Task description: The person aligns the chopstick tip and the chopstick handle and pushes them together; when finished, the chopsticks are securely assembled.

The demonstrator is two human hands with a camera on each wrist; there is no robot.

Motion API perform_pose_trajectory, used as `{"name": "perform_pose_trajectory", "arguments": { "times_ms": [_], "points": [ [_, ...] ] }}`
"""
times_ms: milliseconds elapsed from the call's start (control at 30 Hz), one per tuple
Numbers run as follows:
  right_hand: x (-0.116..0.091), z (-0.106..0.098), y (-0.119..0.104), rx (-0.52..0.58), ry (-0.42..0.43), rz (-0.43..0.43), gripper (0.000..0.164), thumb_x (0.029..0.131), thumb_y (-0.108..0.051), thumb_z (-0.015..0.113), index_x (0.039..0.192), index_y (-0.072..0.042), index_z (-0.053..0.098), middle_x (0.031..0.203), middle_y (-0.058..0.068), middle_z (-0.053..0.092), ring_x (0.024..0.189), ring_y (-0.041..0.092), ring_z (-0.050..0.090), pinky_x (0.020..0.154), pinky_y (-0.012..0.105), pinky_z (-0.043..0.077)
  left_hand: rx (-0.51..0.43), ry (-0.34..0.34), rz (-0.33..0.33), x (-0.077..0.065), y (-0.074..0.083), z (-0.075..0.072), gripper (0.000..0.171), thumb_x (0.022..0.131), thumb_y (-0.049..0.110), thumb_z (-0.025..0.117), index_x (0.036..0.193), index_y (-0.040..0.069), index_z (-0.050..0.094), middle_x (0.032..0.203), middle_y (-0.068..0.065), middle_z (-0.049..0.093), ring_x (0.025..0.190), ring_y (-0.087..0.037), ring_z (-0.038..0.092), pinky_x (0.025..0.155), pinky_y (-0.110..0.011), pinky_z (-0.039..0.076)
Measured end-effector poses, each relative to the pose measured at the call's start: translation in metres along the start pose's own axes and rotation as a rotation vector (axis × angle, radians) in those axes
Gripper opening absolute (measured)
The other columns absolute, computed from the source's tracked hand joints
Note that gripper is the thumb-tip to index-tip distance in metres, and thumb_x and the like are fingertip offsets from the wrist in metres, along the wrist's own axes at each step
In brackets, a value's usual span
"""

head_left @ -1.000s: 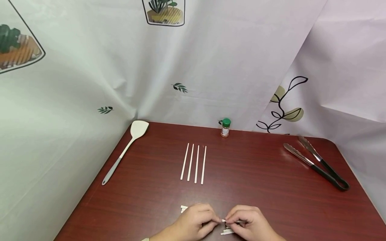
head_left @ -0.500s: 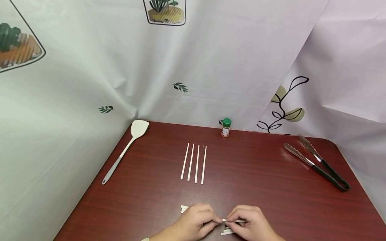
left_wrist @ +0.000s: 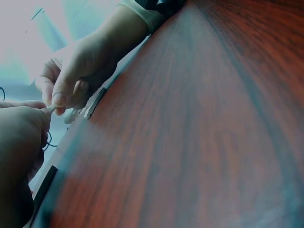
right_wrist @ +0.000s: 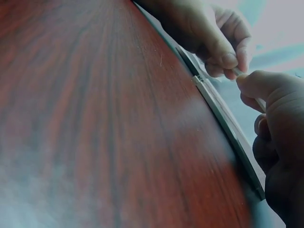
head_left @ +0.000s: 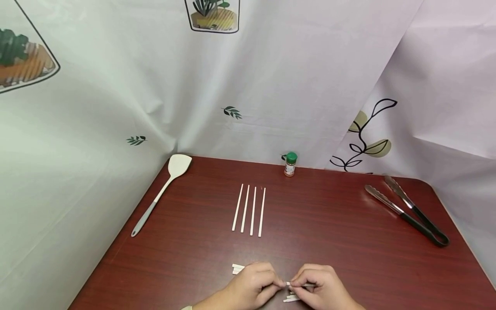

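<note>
Near the front edge of the table, my left hand (head_left: pixel 253 284) and right hand (head_left: pixel 323 286) meet fingertip to fingertip. Between them shows the end of a thin white stick (head_left: pixel 288 283), which my right thumb and fingers pinch. The stick's other part (right_wrist: pixel 260 103) runs back under the right hand in the right wrist view. My left thumb and forefinger pinch its tip, close to the right fingertips. More white sticks (head_left: pixel 237 268) stick out from behind the left hand, and others (head_left: pixel 291 298) lie partly hidden below the right hand.
Several long white sticks (head_left: pixel 253 211) lie side by side mid-table. A white spatula (head_left: pixel 170 176) lies along the left edge, and metal tongs (head_left: pixel 407 206) with black handles at the right. A green-capped spice jar (head_left: pixel 289 164) stands at the back before a patterned cloth (head_left: pixel 290 86).
Both hands keep nearly the same place and pinch. The bit of stick showing between the fingertips shifts only slightly; the rest of the table looks unchanged.
</note>
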State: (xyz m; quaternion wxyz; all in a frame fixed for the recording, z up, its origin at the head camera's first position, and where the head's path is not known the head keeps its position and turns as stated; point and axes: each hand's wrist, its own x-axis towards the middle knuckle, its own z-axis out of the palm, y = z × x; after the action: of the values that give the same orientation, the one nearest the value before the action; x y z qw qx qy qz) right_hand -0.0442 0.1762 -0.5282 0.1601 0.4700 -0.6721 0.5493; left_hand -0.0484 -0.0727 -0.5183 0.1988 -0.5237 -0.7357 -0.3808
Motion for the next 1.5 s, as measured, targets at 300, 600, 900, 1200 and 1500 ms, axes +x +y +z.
{"name": "perform_pose_trajectory", "arguments": {
  "times_ms": [300, 600, 900, 1200, 1500],
  "points": [
    [0.005, 0.002, -0.003, 0.009, 0.009, 0.0, 0.018, 0.086, 0.007, 0.085, 0.093, -0.008, 0.077, 0.085, 0.005, 0.075, 0.074, 0.007, 0.07, 0.062, 0.013, 0.053, -0.009, 0.016, 0.0, -0.002, -0.001, 0.003, 0.018, 0.09, 0.001, 0.08, 0.102, 0.015, 0.077, 0.09, 0.008, 0.069, 0.084, 0.006, 0.061, 0.081, -0.006, 0.047],
    [0.008, 0.001, -0.004, 0.013, 0.007, 0.002, 0.013, 0.09, 0.003, 0.082, 0.094, -0.008, 0.077, 0.086, 0.003, 0.074, 0.072, 0.004, 0.066, 0.058, 0.011, 0.05, -0.024, 0.023, 0.005, -0.003, -0.002, 0.002, 0.018, 0.091, 0.0, 0.078, 0.102, 0.013, 0.077, 0.091, 0.007, 0.068, 0.083, 0.004, 0.061, 0.08, -0.006, 0.047],
    [0.001, -0.024, 0.002, -0.014, 0.078, 0.114, 0.037, 0.075, 0.018, 0.085, 0.094, -0.012, 0.075, 0.085, 0.002, 0.071, 0.067, 0.005, 0.061, 0.053, 0.015, 0.048, -0.018, 0.069, -0.13, -0.004, 0.0, -0.003, 0.007, 0.102, 0.011, 0.071, 0.107, 0.014, 0.075, 0.103, 0.007, 0.069, 0.091, 0.003, 0.062, 0.083, -0.007, 0.048],
    [0.001, -0.037, -0.001, -0.057, 0.213, 0.439, 0.04, 0.071, 0.017, 0.089, 0.096, -0.01, 0.074, 0.079, 0.001, 0.066, 0.062, 0.009, 0.055, 0.048, 0.023, 0.044, 0.025, -0.05, -0.083, -0.001, 0.0, -0.008, 0.013, 0.1, 0.01, 0.071, 0.11, 0.017, 0.075, 0.107, 0.01, 0.069, 0.098, 0.005, 0.061, 0.088, -0.01, 0.048],
    [0.016, -0.043, -0.003, -0.114, 0.374, 0.603, 0.049, 0.067, 0.018, 0.091, 0.11, 0.007, 0.071, 0.079, 0.008, 0.065, 0.066, 0.012, 0.057, 0.056, 0.026, 0.047, 0.104, -0.173, 0.087, -0.003, -0.005, -0.011, 0.032, 0.093, 0.013, 0.077, 0.124, 0.016, 0.076, 0.122, 0.007, 0.072, 0.115, -0.002, 0.065, 0.102, -0.018, 0.048]
  ]
}}
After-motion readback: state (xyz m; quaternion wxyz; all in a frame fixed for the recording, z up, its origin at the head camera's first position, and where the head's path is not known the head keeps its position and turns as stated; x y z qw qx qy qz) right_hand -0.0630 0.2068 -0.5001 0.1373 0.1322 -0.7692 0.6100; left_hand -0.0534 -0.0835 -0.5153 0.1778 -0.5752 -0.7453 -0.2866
